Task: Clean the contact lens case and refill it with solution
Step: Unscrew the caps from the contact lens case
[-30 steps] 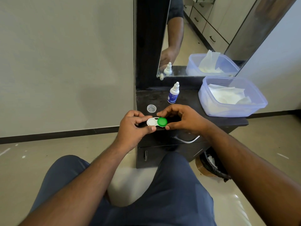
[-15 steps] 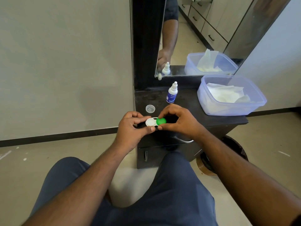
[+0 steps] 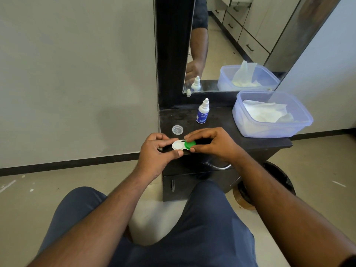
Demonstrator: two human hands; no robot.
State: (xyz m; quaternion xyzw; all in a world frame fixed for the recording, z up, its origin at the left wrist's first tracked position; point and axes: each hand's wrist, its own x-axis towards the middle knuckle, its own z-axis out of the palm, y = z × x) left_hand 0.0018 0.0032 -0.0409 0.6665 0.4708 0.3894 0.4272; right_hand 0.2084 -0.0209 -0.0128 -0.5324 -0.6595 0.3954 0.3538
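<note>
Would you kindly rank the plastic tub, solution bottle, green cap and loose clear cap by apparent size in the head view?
1. plastic tub
2. solution bottle
3. green cap and clear cap: look alike; the green one is partly hidden by fingers.

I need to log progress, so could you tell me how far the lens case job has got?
Done: one cap lies off on the counter. In hand: left hand holds the case; right hand grips the green cap. Left: cleaning, then refilling from the upright solution bottle.
</note>
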